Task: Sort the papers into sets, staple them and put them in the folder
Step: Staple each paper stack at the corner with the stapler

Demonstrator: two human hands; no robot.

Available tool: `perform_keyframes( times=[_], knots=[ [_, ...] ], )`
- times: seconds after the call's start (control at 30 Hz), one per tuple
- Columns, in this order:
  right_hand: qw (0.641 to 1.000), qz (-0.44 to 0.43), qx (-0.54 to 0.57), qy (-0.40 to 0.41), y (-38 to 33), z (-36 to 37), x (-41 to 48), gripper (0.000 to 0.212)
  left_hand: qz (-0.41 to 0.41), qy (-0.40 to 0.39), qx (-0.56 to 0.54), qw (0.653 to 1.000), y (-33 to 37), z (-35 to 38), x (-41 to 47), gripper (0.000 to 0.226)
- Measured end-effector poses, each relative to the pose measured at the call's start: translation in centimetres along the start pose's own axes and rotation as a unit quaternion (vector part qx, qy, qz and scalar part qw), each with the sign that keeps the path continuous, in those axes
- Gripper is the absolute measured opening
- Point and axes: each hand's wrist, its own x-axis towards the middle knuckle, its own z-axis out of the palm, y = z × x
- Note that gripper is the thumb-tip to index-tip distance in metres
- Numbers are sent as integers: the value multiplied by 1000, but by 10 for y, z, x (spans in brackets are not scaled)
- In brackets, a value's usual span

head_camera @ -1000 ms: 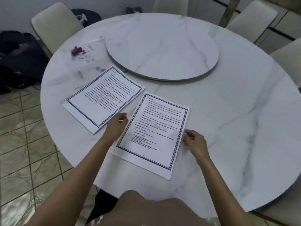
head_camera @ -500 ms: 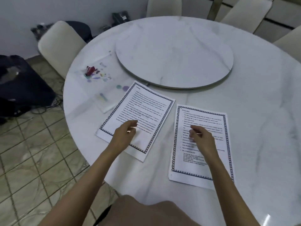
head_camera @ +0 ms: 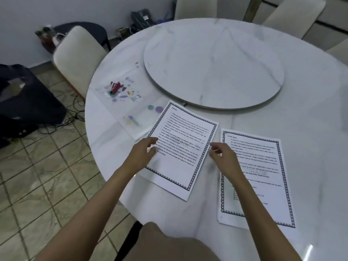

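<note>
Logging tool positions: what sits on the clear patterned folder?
A red stapler rests on the folder. The left paper stack appears to cover its near corner; whether the folder holds papers is unclear.

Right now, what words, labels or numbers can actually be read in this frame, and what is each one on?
"STORAGE": faint grey watermark across the right paper.
Faint watermark on the left paper: too blurred to read.
Headings and body text on both papers: too small and blurred to read.
No other readable text.

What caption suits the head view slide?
Left hand and right hand flank the left paper stack; right stack, stapler, folder lie nearby.
</note>
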Motion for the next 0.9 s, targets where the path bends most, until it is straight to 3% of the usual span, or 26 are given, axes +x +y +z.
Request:
perform_keyframes(
  times=[0.23,0.47,0.7,0.9],
  knots=[
    [996,-30,-65,-49,-14,10,16,38,12,4,45,999,-8,-30,29,35],
    [996,-18,-83,14,-32,41,31,36,42,-36,112,992,-45,-75,91,38],
    [996,26,-32,75,-81,99,57,32,67,-62,129,987,-86,-143,166,36],
    [992,60,-23,110,-116,144,74,32,71,-37,144,986,-121,-187,222,31]
  ],
)
